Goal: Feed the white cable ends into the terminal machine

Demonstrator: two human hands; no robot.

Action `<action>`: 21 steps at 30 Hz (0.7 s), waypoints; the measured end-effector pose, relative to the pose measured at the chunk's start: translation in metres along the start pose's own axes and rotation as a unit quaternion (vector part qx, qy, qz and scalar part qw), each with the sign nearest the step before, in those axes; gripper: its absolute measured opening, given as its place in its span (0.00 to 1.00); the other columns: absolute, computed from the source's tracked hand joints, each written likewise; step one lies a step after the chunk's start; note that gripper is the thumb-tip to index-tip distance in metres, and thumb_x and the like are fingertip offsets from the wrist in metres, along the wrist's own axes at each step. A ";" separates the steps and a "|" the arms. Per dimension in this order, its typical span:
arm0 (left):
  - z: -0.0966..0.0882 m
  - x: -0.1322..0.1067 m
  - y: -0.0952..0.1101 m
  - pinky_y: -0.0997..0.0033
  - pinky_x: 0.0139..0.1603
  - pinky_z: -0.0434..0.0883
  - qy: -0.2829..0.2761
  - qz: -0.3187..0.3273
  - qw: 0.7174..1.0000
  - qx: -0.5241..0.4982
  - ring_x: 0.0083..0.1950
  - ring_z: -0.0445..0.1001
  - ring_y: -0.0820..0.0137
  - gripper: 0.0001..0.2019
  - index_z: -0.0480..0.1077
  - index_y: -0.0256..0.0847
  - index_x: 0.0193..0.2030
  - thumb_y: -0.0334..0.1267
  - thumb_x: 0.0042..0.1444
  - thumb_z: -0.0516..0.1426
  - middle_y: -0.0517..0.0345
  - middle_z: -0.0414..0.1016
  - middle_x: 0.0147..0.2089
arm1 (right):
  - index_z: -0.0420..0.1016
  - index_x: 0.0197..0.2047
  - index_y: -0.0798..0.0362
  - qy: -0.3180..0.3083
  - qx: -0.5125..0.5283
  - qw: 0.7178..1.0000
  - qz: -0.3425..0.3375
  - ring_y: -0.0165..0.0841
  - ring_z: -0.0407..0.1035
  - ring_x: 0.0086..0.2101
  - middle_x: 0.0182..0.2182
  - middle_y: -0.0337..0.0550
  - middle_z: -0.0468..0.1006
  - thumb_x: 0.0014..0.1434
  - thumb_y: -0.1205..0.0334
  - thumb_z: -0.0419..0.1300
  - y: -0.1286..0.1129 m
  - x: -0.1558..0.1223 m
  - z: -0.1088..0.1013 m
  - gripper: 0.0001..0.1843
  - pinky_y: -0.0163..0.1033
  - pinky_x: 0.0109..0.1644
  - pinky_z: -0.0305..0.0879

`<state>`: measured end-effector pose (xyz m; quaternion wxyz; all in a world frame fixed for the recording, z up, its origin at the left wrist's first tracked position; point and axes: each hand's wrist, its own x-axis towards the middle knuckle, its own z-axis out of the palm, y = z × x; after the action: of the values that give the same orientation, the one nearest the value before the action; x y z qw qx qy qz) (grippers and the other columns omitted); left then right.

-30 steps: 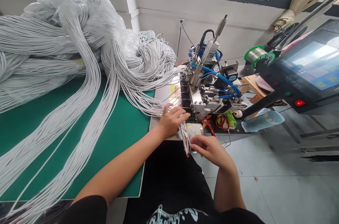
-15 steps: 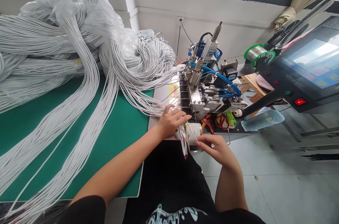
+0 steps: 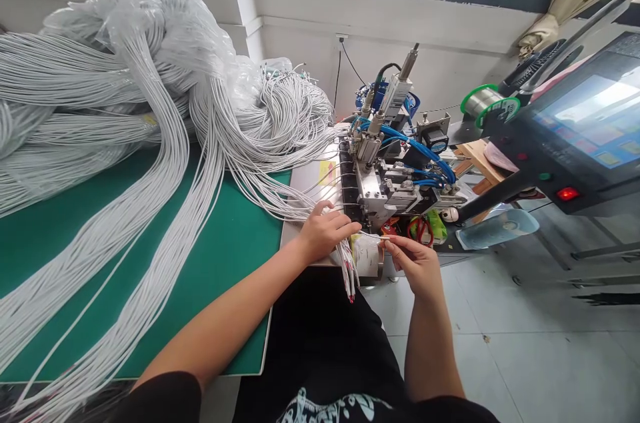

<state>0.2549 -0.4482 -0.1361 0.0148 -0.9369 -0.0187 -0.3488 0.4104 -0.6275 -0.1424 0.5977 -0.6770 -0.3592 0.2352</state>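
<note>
My left hand [image 3: 324, 231] is closed over a bunch of thin white cables [image 3: 345, 261] at the front edge of the bench, their red-tipped ends hanging down past the edge. My right hand [image 3: 414, 261] pinches the end of a single white cable [image 3: 371, 235], drawn out to the right from the bunch. Both hands sit just in front of a small metal machine [image 3: 387, 176] with blue air hoses and a row of cable slots.
Large bundles of white cables [image 3: 150, 136] lie across the green mat [image 3: 220, 263] and pile up in a plastic bag at the left. A touchscreen panel [image 3: 580, 129], a spool [image 3: 483, 103], red-handled scissors [image 3: 420, 228] and a white box [image 3: 367, 255] are to the right.
My right hand has risen and moved right, pulling one cable out of the bunch. My left hand has stayed on the bunch.
</note>
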 end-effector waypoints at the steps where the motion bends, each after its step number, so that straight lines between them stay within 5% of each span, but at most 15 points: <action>1: 0.000 0.000 0.000 0.65 0.54 0.53 -0.007 -0.003 1.000 0.000 0.32 0.70 0.77 0.12 0.71 0.46 0.42 0.30 0.65 0.47 0.66 0.76 0.32 | 0.81 0.37 0.52 0.006 0.002 1.000 -0.002 0.26 0.58 0.18 0.29 0.45 0.80 0.51 0.54 0.66 0.000 0.000 0.001 0.13 0.35 0.20 0.57; 8: 0.002 -0.001 -0.002 0.65 0.55 0.52 -0.038 0.002 0.999 -0.002 0.32 0.70 0.76 0.11 0.71 0.45 0.42 0.31 0.64 0.48 0.66 0.75 0.29 | 0.79 0.39 0.54 0.061 0.021 0.998 -0.009 0.24 0.56 0.18 0.28 0.43 0.77 0.55 0.50 0.62 0.002 0.004 0.013 0.16 0.35 0.20 0.56; 21: 0.012 -0.005 -0.005 0.61 0.58 0.51 -0.059 0.012 0.998 0.016 0.31 0.70 0.74 0.15 0.70 0.45 0.47 0.27 0.58 0.49 0.64 0.73 0.28 | 0.76 0.36 0.54 0.005 0.085 0.996 0.037 0.22 0.51 0.16 0.26 0.41 0.74 0.54 0.49 0.62 0.010 0.022 0.013 0.16 0.33 0.19 0.49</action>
<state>0.2589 -0.4430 -0.1487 0.0330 -0.9557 -0.0144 -0.2921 0.4166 -0.6029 -0.1519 0.6459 -0.6377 -0.3099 0.2830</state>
